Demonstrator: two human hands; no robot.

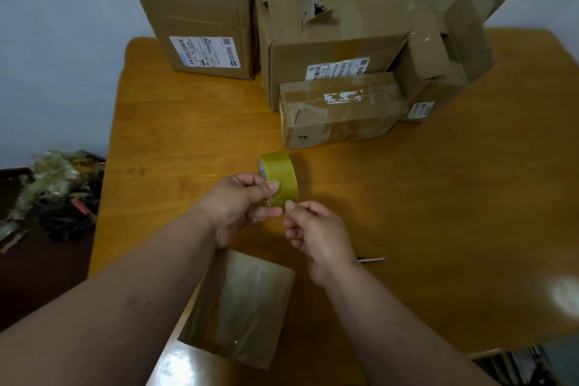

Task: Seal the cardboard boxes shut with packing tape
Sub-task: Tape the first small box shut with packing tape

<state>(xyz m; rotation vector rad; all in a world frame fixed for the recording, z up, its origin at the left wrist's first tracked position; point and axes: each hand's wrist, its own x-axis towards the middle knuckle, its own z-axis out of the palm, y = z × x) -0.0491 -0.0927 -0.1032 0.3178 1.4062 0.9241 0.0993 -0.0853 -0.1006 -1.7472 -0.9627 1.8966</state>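
Observation:
My left hand (241,200) grips a roll of yellowish packing tape (280,174) above the middle of the wooden table (438,197). My right hand (316,233) pinches at the roll's near edge, thumb and forefinger together at the tape's surface. Below my arms lies a small flat cardboard box (247,307) with glossy tape over its top. Further back sit a low taped box (341,110), a large torn box (332,37), a tall box with open flaps (200,16) and a crumpled open box (445,44).
A thin dark tool with a light tip (371,259) lies on the table just right of my right wrist. On the dark floor to the left is a heap of crumpled tape and scraps (56,194). A pale wall stands behind the boxes.

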